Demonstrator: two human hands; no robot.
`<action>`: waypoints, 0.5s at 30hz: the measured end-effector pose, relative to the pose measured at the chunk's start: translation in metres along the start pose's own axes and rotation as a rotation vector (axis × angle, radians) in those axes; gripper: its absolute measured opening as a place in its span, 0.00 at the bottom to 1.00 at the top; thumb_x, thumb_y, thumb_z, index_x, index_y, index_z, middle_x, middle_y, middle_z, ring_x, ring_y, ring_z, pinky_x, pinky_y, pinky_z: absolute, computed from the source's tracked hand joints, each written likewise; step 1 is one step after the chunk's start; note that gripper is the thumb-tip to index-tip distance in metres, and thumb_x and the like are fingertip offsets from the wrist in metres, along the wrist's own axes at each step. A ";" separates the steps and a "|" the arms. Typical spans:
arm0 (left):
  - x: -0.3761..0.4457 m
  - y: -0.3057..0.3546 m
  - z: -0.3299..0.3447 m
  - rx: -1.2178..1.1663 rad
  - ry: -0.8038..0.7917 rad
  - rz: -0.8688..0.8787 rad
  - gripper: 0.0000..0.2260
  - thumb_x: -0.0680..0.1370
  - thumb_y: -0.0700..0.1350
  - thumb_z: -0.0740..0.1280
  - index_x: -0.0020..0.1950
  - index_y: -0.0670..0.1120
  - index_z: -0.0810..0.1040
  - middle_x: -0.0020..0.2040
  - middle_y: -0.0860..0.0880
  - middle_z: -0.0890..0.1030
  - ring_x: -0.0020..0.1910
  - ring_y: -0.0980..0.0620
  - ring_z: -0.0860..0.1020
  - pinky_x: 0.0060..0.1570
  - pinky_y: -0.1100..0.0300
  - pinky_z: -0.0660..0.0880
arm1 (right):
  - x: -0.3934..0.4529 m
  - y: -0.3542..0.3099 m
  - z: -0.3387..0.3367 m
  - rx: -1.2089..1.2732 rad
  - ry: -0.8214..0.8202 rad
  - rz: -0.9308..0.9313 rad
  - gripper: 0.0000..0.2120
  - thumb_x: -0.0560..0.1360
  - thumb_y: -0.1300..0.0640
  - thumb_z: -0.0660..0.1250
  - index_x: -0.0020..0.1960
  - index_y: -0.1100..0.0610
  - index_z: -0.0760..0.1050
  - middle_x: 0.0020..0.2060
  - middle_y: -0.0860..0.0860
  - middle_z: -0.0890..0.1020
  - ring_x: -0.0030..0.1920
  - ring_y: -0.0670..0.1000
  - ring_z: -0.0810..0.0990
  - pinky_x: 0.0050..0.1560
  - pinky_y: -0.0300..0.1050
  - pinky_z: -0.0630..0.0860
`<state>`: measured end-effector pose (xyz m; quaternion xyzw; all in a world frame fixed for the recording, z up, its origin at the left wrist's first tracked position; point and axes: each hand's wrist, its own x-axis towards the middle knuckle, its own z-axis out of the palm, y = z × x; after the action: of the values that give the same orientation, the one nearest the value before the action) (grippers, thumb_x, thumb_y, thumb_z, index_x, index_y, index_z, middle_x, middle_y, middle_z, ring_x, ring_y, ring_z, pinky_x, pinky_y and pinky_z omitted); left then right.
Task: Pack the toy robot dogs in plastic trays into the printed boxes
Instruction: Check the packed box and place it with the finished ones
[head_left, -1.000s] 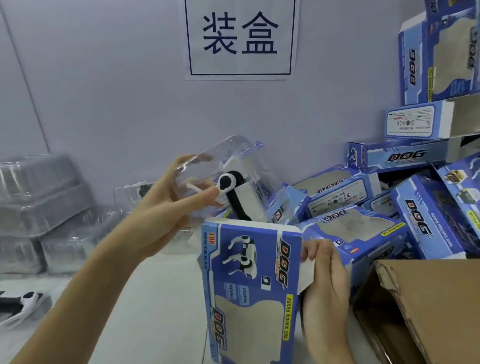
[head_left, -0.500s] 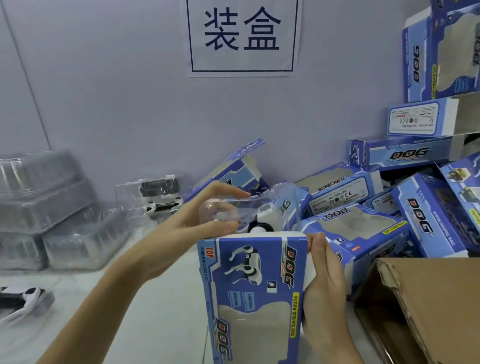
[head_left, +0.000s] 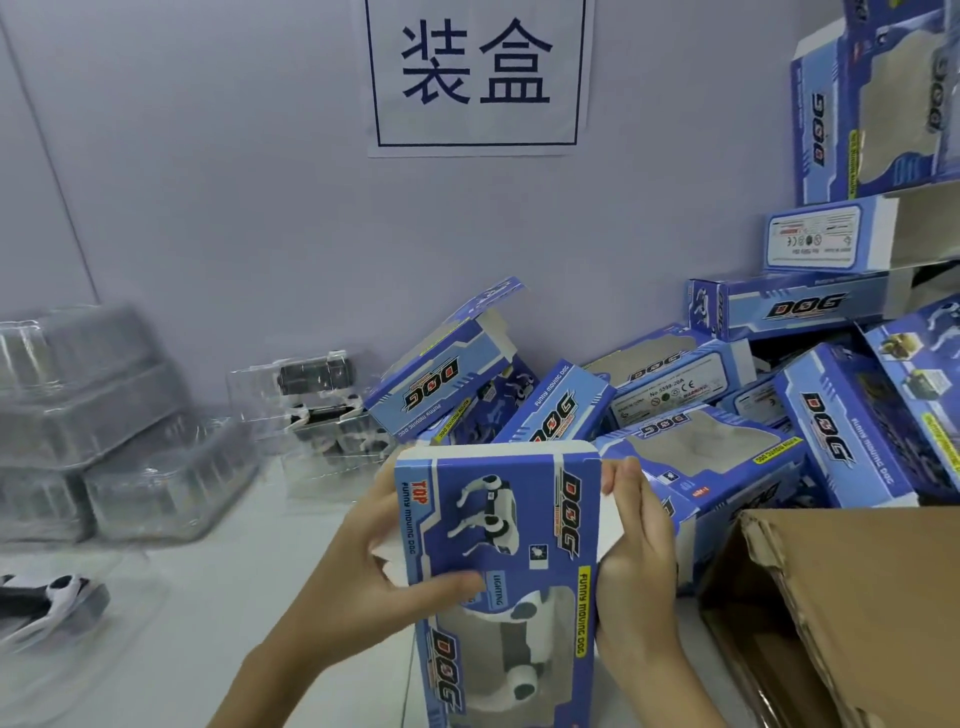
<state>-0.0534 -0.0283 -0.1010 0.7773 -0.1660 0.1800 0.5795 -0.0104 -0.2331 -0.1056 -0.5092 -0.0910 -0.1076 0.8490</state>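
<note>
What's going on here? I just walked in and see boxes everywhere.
A person is boxing toy robot dogs. Both hands hold one upright printed box: the left hand grips its left edge, the right hand its right side flap. A toy dog shows through the box's window. Unfilled boxes pile on the right, and clear trays sit left.

The printed box (head_left: 498, 571) is coloured blue with white panels, a yellow strip and black "DOG" lettering; a white-and-black toy robot dog (head_left: 511, 644) is seen through its window.
</note>
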 end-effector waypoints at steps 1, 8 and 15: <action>-0.002 -0.004 -0.002 0.042 -0.025 0.006 0.27 0.64 0.69 0.81 0.61 0.70 0.81 0.67 0.62 0.80 0.66 0.56 0.80 0.43 0.63 0.84 | 0.000 -0.001 0.001 0.010 -0.014 0.008 0.16 0.78 0.39 0.59 0.34 0.36 0.78 0.36 0.41 0.83 0.40 0.43 0.86 0.30 0.39 0.81; -0.003 -0.008 0.001 0.206 -0.066 0.210 0.19 0.73 0.62 0.79 0.62 0.63 0.84 0.71 0.61 0.76 0.70 0.59 0.75 0.52 0.67 0.81 | 0.003 -0.003 -0.011 0.024 -0.086 0.076 0.18 0.80 0.32 0.59 0.51 0.42 0.81 0.53 0.44 0.87 0.54 0.53 0.87 0.44 0.56 0.86; -0.004 0.003 0.019 0.486 0.077 0.241 0.23 0.73 0.69 0.74 0.65 0.62 0.81 0.71 0.60 0.72 0.67 0.57 0.76 0.51 0.69 0.80 | -0.030 0.007 -0.005 -0.294 0.175 -0.391 0.17 0.81 0.39 0.58 0.61 0.45 0.78 0.57 0.47 0.83 0.57 0.50 0.82 0.54 0.37 0.77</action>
<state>-0.0569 -0.0469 -0.1059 0.8607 -0.1871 0.3119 0.3563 -0.0376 -0.2316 -0.1217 -0.5887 -0.0972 -0.3255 0.7335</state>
